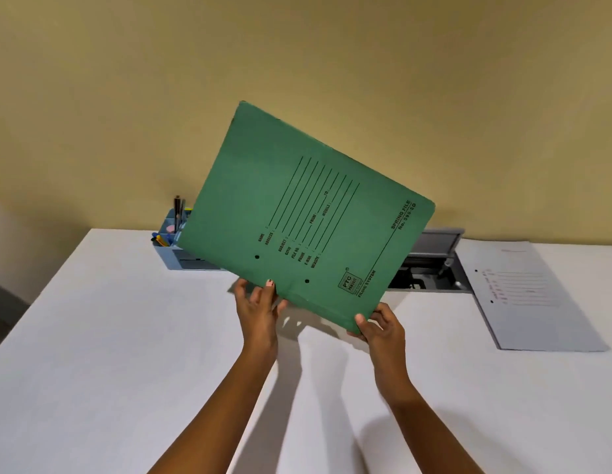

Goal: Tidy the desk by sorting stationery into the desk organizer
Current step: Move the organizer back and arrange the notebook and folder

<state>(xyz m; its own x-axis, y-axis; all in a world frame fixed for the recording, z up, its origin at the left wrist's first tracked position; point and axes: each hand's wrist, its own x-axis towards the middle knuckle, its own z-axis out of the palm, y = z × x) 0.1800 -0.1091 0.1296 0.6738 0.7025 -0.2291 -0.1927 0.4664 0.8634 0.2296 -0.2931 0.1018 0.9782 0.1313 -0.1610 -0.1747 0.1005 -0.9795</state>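
Pinching the green file (308, 213) low, left grip (260, 302) and right grip (380, 325) are holding it; desk organizer (171, 249) is sitting beyond the left.

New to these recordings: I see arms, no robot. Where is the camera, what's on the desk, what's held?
No machine here: a person's two bare arms, seen from one wide-angle camera worn on the head, looking forward and down. The left hand and right hand each pinch the lower edge of a green file, held tilted above the white desk. At the back left stands a blue organizer holding pens. At the right a grey file lies flat beside an open hatch in the desk.
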